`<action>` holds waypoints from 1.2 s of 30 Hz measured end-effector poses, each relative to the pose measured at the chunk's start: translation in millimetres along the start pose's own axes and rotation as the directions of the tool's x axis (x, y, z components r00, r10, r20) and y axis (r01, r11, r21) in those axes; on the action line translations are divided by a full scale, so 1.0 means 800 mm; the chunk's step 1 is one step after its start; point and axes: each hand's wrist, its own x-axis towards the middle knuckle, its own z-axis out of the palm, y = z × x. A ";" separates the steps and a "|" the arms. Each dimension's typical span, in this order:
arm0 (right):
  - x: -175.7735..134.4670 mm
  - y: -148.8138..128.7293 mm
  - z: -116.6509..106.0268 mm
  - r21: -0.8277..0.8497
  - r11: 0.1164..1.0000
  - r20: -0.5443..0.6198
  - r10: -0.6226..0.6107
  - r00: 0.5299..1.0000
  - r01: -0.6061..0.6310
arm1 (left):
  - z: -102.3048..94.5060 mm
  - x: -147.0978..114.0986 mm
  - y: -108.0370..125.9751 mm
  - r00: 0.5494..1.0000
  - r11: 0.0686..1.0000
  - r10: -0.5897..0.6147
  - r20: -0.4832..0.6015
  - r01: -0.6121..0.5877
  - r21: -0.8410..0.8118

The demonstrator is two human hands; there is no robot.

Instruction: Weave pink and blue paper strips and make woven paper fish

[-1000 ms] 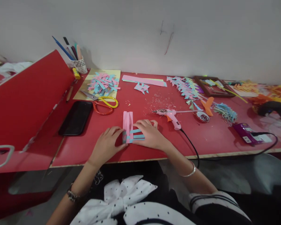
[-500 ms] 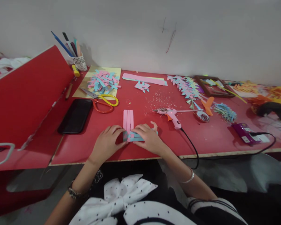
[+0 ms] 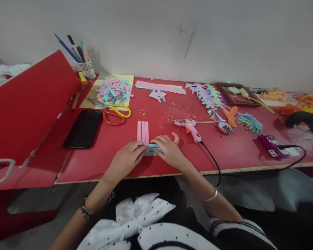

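Observation:
Pink paper strips point(image 3: 143, 131) stand side by side, pointing away from me, and meet light blue paper strips point(image 3: 151, 153) that run off to the right. My left hand point(image 3: 127, 157) covers the corner where the two colours cross, its thumb and fingers closed together on the strips. From the other side, my right hand point(image 3: 170, 151) bends its fingers over the blue strips and grips them near their right part. The crossing itself is mostly hidden under my left fingers.
A pink glue gun point(image 3: 186, 125) with a black cord lies to the right. Scissors point(image 3: 117, 113), a black phone point(image 3: 82, 129) and a heap of paper bits point(image 3: 114, 91) are on the left. A purple power socket point(image 3: 272, 146) sits farther right, a red board point(image 3: 33, 107) at left.
My left hand has shifted right and its fingers have closed over the strip crossing, which was visible before. My right hand has moved slightly right and away from the crossing.

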 end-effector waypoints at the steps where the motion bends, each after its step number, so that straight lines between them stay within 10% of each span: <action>1: 0.000 0.001 0.001 -0.005 1.000 0.001 0.001 1.000 -0.001 | 0.001 0.003 0.003 1.000 1.000 0.004 0.028 -0.004 0.001; 16: 0.007 0.014 -0.033 0.206 0.969 -0.020 0.146 0.989 -0.139 | -0.001 0.030 0.030 0.941 0.941 -0.331 0.067 0.325 0.090; 28: 0.012 -0.002 -0.041 0.380 0.925 -0.220 0.089 0.971 0.002 | -0.004 0.043 0.033 0.954 0.934 -0.297 0.033 0.284 0.215; 32: -0.007 0.031 -0.036 0.271 0.949 -0.394 0.263 0.881 -0.162 | -0.009 0.038 0.028 0.915 0.904 -0.400 0.063 0.382 0.192; 36: -0.026 0.070 -0.031 -0.004 0.767 -0.568 0.526 0.633 -0.641 | -0.014 0.035 0.024 0.824 0.841 -0.538 0.177 0.509 0.184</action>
